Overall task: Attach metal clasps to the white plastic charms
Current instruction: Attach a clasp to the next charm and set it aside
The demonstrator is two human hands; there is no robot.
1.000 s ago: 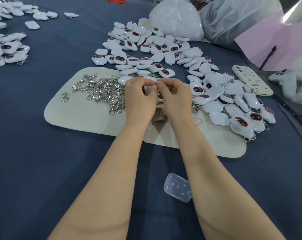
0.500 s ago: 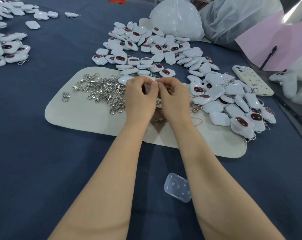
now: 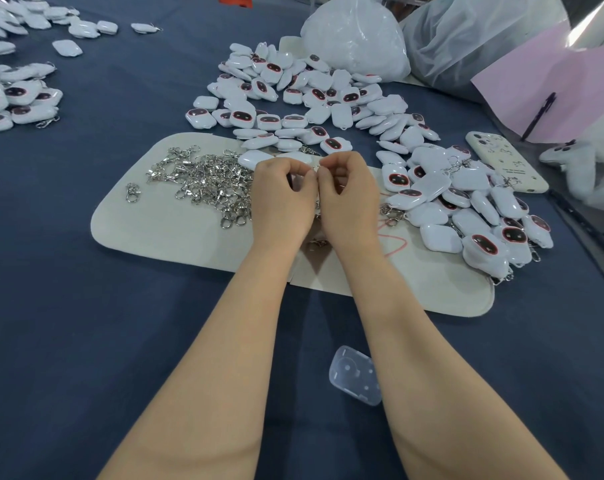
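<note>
Over the cream mat (image 3: 176, 233) on the tabletop (image 3: 86, 306), the left grip (image 3: 281, 199) and right grip (image 3: 349, 199) meet fingertip to fingertip, both pinching a metal clasp (image 3: 315, 169) (only its ring shows), with loose clasps (image 3: 207, 181) just left and white charms (image 3: 328, 98) heaped beyond.

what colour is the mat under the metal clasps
Cream, off-white. The mat shows best in the head view, under the silver clasps.
</note>
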